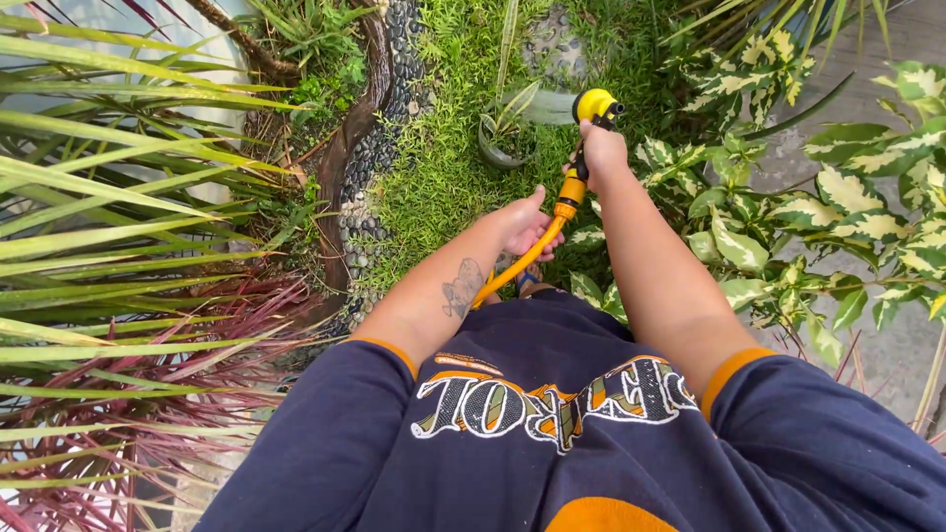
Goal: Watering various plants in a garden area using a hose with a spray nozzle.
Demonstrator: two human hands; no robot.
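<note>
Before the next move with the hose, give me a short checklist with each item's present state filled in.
1. Right hand gripped on the spray nozzle: ok, fingers closed around its handle.
2. Left hand steadying the orange hose just below the coupling: ok.
3. Nozzle aimed at the small potted plant: ok, its yellow head points that way.
4. Water flowing: ok, a pale spray shows between nozzle and pot.
5. Hose free of kinks: cannot tell, it drops out of sight behind the dark shirt.
6. Footing on the grass: cannot tell, feet mostly hidden.
</note>
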